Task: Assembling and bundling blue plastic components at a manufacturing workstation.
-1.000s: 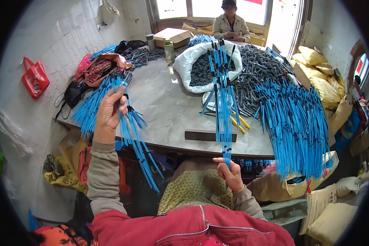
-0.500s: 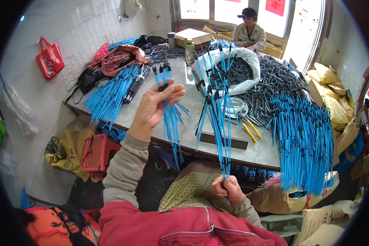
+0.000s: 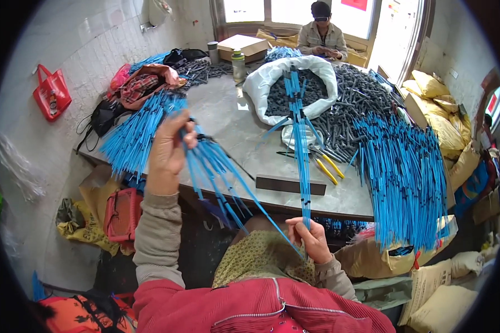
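Observation:
My left hand (image 3: 170,145), raised over the near left of the table, is closed round a fanned-out bundle of thin blue rods (image 3: 212,169) with black fittings. Motion blurs part of that bundle, and its lower ends spread toward my lap. Near the table's front edge, my right hand (image 3: 312,240) pinches the lower end of another bundle of blue rods (image 3: 301,150). This one stands nearly upright, with black fittings along it and a few rods splaying sideways. Behind its top is a white sack (image 3: 254,93) of small black parts.
More blue rods lie piled at the left (image 3: 132,133) and hang over the table's right edge (image 3: 403,183). Yellow-handled pliers (image 3: 329,169) and a dark flat bar (image 3: 290,185) lie near the front. A person (image 3: 322,39) sits across the table (image 3: 205,105), by a bottle (image 3: 238,66).
My left hand has moved left and slightly down, its bundle swinging into a wider fan. The right bundle has drawn together and stands straighter. The person opposite has brought their hands together.

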Motion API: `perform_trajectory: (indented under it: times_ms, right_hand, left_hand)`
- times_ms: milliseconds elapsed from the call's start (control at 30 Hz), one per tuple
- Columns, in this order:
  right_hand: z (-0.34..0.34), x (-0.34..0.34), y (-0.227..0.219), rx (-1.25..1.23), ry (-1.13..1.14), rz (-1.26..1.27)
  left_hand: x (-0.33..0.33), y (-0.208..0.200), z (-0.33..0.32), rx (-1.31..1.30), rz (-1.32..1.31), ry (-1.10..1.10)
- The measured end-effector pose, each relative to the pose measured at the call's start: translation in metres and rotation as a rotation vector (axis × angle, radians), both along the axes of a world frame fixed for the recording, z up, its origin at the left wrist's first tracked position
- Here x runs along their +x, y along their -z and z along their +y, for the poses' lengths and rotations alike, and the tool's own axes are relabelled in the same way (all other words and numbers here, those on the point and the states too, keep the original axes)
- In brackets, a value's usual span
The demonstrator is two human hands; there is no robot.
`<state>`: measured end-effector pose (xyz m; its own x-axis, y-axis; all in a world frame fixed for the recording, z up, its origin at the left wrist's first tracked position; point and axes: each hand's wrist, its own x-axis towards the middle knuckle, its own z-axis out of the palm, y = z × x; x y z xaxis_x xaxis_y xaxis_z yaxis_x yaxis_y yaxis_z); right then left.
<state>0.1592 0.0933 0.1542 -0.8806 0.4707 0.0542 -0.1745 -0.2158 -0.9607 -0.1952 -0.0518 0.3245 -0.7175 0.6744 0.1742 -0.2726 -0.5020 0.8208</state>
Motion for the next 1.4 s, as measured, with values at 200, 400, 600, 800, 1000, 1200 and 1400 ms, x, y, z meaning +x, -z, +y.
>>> perform_trajectory:
  times_ms: [200,400,600,800,1000,1200,1400]
  right_hand:
    - [0.011,0.000,0.007,0.101,0.121,-0.077]
    - [0.014,-0.014,0.017,0.186,0.184,-0.088]
    - [-0.002,-0.018,0.004,0.231,0.222,-0.012]
    - [-0.007,-0.013,0.004,0.164,0.201,0.030]
    - [-0.009,-0.011,0.000,0.151,0.197,0.030]
    - [-0.009,-0.009,0.003,0.153,0.204,0.054]
    - [-0.009,-0.010,0.008,0.157,0.232,0.073]
  left_hand:
    - [-0.007,-0.016,-0.023,-0.027,0.014,-0.107]
    - [0.005,-0.014,-0.020,-0.086,0.082,-0.109]
    - [0.013,-0.002,-0.015,-0.106,0.109,-0.121]
    - [0.031,-0.006,0.000,-0.087,0.199,0.007]
    - [0.033,-0.008,0.002,-0.050,0.182,0.146]
    - [0.035,-0.007,0.005,-0.013,0.198,0.241]
    - [0.034,-0.004,0.005,-0.012,0.212,0.262]
